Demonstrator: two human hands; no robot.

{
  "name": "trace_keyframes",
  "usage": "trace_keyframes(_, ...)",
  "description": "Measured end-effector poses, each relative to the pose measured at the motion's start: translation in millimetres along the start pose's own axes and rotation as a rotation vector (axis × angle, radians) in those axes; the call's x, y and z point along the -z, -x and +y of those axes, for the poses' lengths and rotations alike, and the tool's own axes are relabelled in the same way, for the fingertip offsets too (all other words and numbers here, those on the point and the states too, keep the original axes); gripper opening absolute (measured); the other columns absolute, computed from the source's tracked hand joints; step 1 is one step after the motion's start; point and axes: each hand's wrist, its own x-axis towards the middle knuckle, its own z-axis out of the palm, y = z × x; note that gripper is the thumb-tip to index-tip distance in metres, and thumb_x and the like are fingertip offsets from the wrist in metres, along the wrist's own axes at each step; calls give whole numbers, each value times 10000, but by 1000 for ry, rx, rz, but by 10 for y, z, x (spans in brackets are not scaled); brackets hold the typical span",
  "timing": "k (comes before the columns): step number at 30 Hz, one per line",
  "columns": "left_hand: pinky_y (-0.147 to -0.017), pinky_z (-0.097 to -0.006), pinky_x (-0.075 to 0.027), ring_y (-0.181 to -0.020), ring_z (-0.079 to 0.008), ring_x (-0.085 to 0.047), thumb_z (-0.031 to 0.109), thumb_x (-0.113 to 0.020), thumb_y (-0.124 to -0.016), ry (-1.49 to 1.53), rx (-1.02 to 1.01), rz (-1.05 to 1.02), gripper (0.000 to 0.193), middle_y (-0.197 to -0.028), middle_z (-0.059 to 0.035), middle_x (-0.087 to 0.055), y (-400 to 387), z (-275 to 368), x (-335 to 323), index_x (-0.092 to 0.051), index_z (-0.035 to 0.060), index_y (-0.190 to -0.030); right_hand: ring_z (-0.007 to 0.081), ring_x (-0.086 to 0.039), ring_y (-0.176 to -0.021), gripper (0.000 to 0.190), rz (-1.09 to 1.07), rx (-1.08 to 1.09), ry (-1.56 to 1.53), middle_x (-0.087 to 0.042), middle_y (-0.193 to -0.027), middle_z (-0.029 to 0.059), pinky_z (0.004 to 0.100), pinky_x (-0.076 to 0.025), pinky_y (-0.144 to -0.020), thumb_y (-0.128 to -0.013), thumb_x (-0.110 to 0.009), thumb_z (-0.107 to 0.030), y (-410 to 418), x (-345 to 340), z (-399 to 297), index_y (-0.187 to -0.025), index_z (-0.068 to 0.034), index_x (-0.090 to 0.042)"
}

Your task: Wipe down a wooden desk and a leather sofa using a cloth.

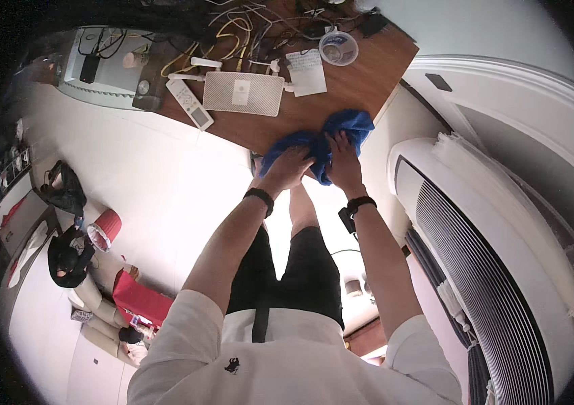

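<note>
A blue cloth [350, 121] lies bunched at the near edge of a brown wooden tabletop [353, 93]. My left hand [287, 167] grips its left part, fingers curled into the folds. On the right part rests my right hand [343, 162], its fingers pressed into the fabric and partly spread; whether they grip it I cannot tell. A white router [242, 93] and a white remote control [189, 104] lie farther left on the wood. Behind the cloth is a sheet of paper [308, 76] bearing writing, beside a clear plastic cup [338, 48].
Tangled cables [239, 35] cover the back of the tabletop. To the right stands a large white floor-standing air conditioner [469, 253]. At the far left are a red waste bin [106, 228], a red cloth-like thing [140, 298] and a person in black [66, 258].
</note>
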Motion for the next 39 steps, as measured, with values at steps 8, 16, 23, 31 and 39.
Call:
trace_keyframes(8, -1037, -453, -311, -1216, -344, -415, 196, -540, -818, -241, 158, -59, 393, -1260, -240, -464, -701, 223, 14, -558, 47, -1182, 385, -255, -1343, 665, 173, -72, -110, -345, -1404, 210, 494, -241, -1087, -747, -525, -2, -610, 272, 419, -1375, -66, -317)
trace_keyframes(16, -1064, -420, -286, -1229, -285, -419, 308, -518, -834, -544, -45, -190, 317, -1232, -119, -550, -19, 227, -445, -684, 113, -1020, 349, -222, -1367, 555, 150, -151, -201, -318, -1422, 209, 519, -205, -1099, -824, -456, -100, 294, -423, -162, -1363, -37, -337)
trace_keyframes(23, -977, -419, -410, -1100, -272, -537, 186, -580, -783, -88, 65, -360, 196, -1118, -91, -601, -536, 126, 49, -703, 173, -935, 326, -244, -1364, 542, 58, 10, -12, -335, -1417, 218, 504, -192, -1107, -834, -466, -106, -170, 37, 358, -1361, -45, -356)
trace_keyframes(31, -1078, -436, -285, -1244, -261, -423, 210, -576, -769, -246, 46, -179, 352, -1263, -106, -534, -971, 350, 65, -645, 89, -1092, 382, -268, -1335, 559, 271, -151, -69, -325, -1391, 272, 472, -222, -1108, -803, -482, -74, -424, 97, 456, -1336, 30, -346)
trace_keyframes(39, -1114, -423, -207, -1312, -244, -324, 205, -542, -789, -155, -184, -458, 392, -1364, -85, -431, -58, -77, 1, -608, 125, -1167, 353, -252, -1351, 564, 109, -224, -104, -348, -1398, 213, 510, -185, -1113, -795, -509, -121, 309, -276, -105, -1335, -29, -374)
